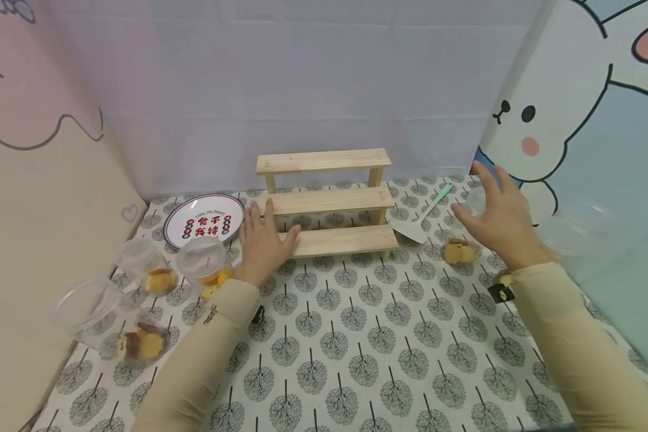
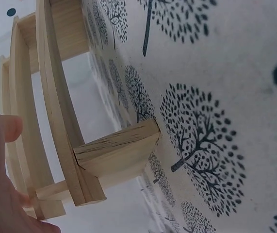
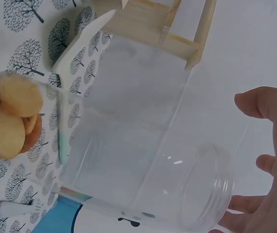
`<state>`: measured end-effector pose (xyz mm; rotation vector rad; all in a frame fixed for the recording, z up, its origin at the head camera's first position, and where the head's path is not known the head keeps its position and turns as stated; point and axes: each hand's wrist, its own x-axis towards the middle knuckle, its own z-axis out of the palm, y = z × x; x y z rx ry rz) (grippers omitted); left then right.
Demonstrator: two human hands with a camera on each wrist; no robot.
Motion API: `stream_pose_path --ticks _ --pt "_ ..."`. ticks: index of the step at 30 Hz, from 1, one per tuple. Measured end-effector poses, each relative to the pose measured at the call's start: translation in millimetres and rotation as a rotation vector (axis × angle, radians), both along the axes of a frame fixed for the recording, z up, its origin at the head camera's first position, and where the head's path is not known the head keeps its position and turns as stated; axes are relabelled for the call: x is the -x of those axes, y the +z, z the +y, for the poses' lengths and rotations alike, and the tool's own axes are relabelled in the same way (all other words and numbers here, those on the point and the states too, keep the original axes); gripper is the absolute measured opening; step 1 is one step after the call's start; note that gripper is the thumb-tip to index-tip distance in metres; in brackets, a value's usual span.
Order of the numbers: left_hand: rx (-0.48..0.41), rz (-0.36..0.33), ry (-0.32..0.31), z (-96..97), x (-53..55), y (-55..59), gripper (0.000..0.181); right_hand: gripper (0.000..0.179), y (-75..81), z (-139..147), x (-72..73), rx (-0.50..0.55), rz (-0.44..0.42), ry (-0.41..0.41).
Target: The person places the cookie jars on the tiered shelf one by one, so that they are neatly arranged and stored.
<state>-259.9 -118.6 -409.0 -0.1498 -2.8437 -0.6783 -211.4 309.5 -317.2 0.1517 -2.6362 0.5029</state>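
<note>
A three-tier wooden stand is set at the back middle of the table. My left hand is at its left end, fingers extended over the ends of the lower tiers; in the left wrist view the hand overlaps the upper tiers. On the right, my right hand is spread above a clear jar with cookies at its bottom. The right wrist view has this tall transparent jar, its fingers and thumb spread apart near the rim, not closed round it.
Left of the stand lies a white plate with printed characters. Three clear jars with cookies, one being the large jar, occupy the left side. A spatula with a green handle lies right of the stand. Another clear jar is partly behind the right forearm.
</note>
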Motion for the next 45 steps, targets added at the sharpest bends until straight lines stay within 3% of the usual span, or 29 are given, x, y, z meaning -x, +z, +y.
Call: stream_pose_path --ticks 5,13,27,37,45 --pt "-0.051 -0.036 0.039 -2.3 4.3 -0.7 0.096 0.086 -6.2 14 -5.3 0.041 -0.135 -0.066" --pt "-0.143 -0.051 0.096 -5.1 9.5 -0.3 0.090 0.090 -12.1 17 -9.8 0.095 -0.222 -0.070" --pt "-0.308 -0.024 0.112 -3.8 16.1 -4.2 0.075 0.088 -15.4 16 -7.8 0.129 -0.260 -0.109" --pt "-0.316 -0.013 0.135 0.9 18.8 -7.0 0.073 0.087 -16.7 17 -7.8 0.134 -0.277 -0.134" --pt "-0.320 -0.022 0.129 3.6 19.0 -6.1 0.074 0.087 -19.7 21 -6.9 0.155 -0.242 -0.145"
